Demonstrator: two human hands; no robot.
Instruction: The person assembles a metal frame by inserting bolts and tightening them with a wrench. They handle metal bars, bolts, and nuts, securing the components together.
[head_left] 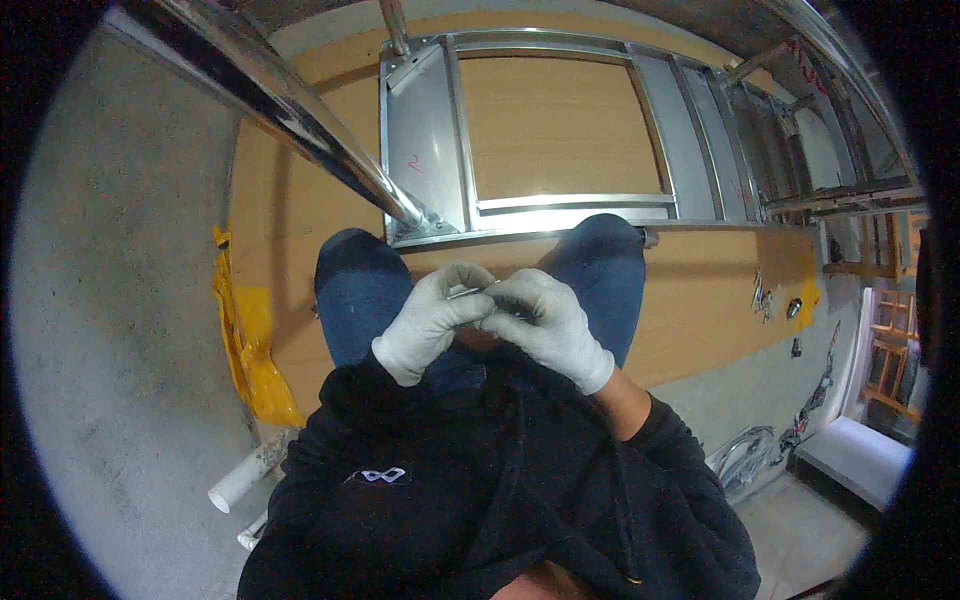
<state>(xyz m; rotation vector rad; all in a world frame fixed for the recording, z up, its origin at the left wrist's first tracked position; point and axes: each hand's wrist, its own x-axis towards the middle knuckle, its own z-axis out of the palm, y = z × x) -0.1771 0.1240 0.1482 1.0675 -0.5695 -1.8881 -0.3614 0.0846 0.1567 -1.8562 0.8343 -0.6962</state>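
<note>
Both my hands wear white work gloves and meet in front of my lap, between my knees. My left hand [432, 318] is closed, pinching a small thin metal piece [466, 293] between thumb and fingers. Fingers bent, my right hand [553, 322] closes in against the same spot, and its fingertips touch the left ones. What the right fingers hold is mostly hidden by the gloves. Just beyond my knees lies a silvery metal frame [575, 213] with crossbars and sheet panels. A shiny metal post [330, 150] rises from its near left corner.
Cardboard [690, 300] covers the floor under the frame. Loose metal hardware [762, 297] lies on it at the right. Yellow plastic [262, 370] and a white pipe [248, 475] are at left. A clear bundle [745, 458] and a white slab [858, 458] sit at lower right.
</note>
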